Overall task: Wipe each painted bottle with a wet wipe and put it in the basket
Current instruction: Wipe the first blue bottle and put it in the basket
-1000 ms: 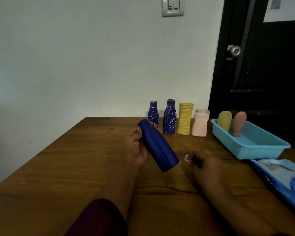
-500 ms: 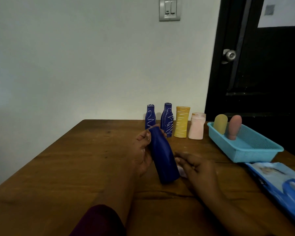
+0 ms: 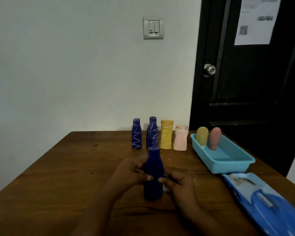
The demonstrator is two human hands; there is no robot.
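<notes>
Gripping the plain dark-blue plastic bottle upright over the brown wooden table, the left hand and right hand curl round its waist from either side. A scrap of white wet wipe peeks under the right fingers. Damp paint could let the bottle slip. Beyond, two rounded bottles stand in the turquoise plastic basket; a careless drop might topple them, or the carry might clip the far row of four streaked bottles.

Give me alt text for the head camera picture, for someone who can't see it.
The left hand and right hand grip a plain blue bottle upright over a wooden table. Behind stand four painted bottles; to the right, a turquoise basket holds two more, near a wipes pack.
</notes>
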